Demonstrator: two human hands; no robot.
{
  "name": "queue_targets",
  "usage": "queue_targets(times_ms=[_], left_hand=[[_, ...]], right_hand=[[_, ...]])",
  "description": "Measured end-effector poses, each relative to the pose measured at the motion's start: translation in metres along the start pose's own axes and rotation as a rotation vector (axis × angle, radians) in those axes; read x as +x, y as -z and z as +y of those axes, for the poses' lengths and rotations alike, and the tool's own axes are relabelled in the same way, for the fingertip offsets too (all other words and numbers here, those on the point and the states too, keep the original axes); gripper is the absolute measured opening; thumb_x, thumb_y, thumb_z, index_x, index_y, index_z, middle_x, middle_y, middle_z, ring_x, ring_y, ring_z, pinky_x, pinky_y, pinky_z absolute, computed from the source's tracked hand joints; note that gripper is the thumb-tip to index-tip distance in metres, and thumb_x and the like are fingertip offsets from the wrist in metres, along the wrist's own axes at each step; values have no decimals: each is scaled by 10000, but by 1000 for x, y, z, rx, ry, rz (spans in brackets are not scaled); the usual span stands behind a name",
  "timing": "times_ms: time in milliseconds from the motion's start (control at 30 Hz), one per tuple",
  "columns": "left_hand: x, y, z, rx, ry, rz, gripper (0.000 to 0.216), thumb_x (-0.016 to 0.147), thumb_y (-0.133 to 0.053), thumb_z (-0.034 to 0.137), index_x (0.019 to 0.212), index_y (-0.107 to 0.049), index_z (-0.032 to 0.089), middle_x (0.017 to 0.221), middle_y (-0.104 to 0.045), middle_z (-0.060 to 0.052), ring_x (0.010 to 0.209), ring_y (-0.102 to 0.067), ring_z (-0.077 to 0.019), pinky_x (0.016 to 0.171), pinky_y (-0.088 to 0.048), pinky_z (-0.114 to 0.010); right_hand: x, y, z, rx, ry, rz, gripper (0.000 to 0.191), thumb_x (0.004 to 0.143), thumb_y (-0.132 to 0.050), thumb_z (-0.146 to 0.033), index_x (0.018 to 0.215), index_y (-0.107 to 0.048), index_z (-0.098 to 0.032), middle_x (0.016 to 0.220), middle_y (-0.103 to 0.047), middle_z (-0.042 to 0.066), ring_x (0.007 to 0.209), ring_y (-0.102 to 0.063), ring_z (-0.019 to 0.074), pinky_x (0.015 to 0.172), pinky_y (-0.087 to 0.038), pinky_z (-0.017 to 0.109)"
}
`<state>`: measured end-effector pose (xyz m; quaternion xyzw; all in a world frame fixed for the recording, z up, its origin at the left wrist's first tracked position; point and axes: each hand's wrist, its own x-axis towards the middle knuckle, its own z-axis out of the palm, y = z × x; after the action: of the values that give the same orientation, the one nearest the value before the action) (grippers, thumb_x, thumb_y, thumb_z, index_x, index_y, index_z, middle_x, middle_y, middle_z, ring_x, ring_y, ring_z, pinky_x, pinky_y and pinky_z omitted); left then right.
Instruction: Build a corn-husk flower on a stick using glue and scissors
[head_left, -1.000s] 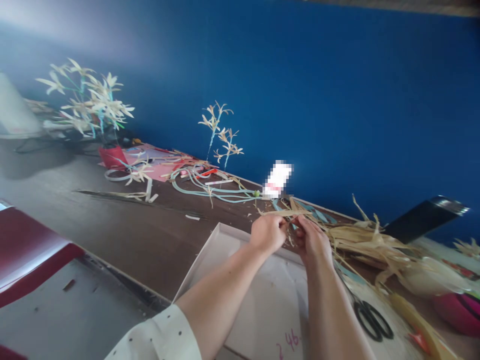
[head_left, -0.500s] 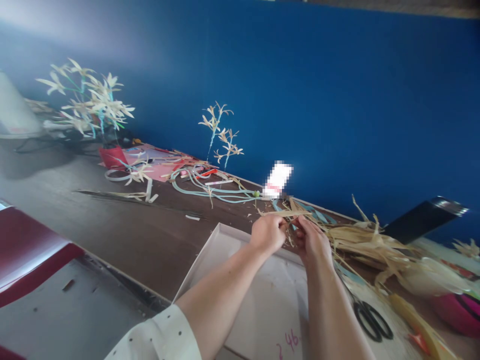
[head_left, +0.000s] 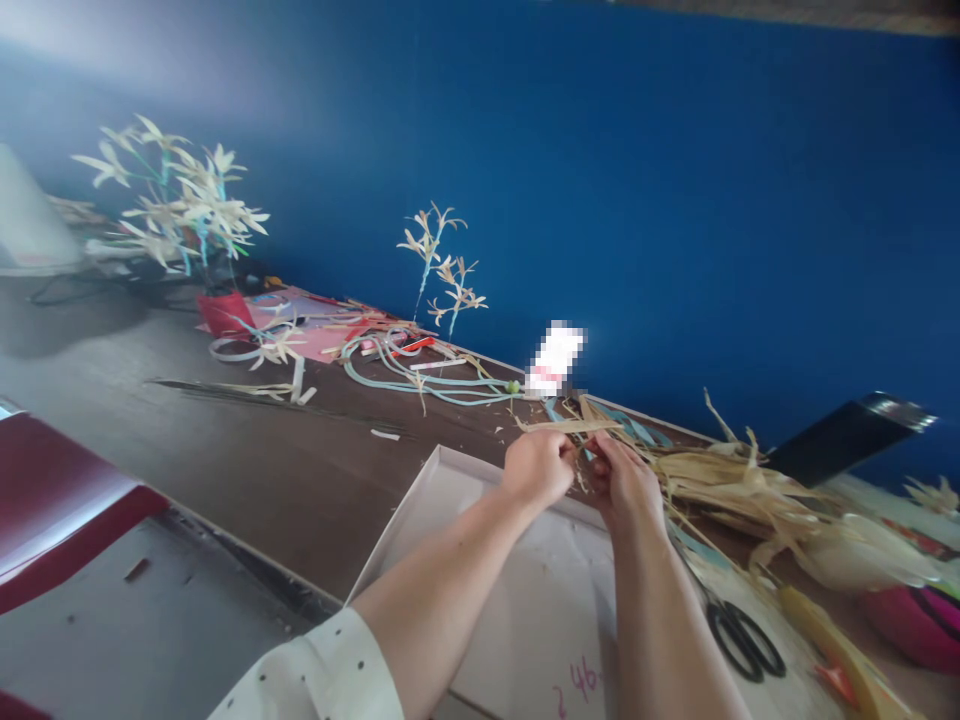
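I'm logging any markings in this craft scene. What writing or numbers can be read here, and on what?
"46": pink handwriting on the white cardboard box, near its bottom edge; a stroke beside it is unreadable.
Small card against the blue wall: blurred out, unreadable.
Nothing else bears text.

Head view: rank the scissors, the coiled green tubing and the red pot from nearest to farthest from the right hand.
1. Scissors: on the table right of the right hand, toward the camera.
2. Coiled green tubing: on the table to the left, beyond the left hand.
3. Red pot: far left, near the blue wall, holding a straw-flower spray.
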<state>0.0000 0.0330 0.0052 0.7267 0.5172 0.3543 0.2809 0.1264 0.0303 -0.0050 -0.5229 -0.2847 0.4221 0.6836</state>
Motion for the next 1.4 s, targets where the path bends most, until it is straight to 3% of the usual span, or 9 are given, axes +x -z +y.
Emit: queue_targets(times_ms=[767, 967, 1200, 1400], left_hand=[[2, -1, -1, 11, -3, 13, 224, 791, -492, 316, 775, -702, 237, 795, -709, -35, 769, -633, -200, 618, -412, -256], [1, 0, 0, -22, 14, 19, 243, 800, -491, 342, 752, -697, 224, 768, -704, -40, 722, -617, -180, 610, -404, -241], [8, 2, -4, -218, 75, -58, 231, 763, -560, 378, 759, -717, 208, 693, -676, -11, 667, -592, -143, 588, -388, -220], [15, 0, -9, -407, 99, -129, 188, 698, -653, 310, 800, -734, 174, 729, -680, -10, 663, -582, -116, 614, -414, -208]], right_hand=[[-2, -2, -2, 2, -13, 8, 314, 552, -810, -365, 736, -680, -146, 731, -637, 23, 446, -374, 35, 320, -219, 149], [-3, -2, -2, 5, -21, -49, 303, 484, -839, -277, 699, -667, -150, 588, -570, -16, 422, -337, 29, 321, -204, 145], [-3, -1, -3, 18, 7, -38, 370, 494, -845, -340, 717, -630, -138, 509, -486, -50, 396, -308, 18, 315, -184, 134], [-1, 1, -4, 52, 92, 15, 347, 509, -828, -331, 722, -634, -137, 529, -512, -42, 391, -314, 21, 312, -188, 146]])
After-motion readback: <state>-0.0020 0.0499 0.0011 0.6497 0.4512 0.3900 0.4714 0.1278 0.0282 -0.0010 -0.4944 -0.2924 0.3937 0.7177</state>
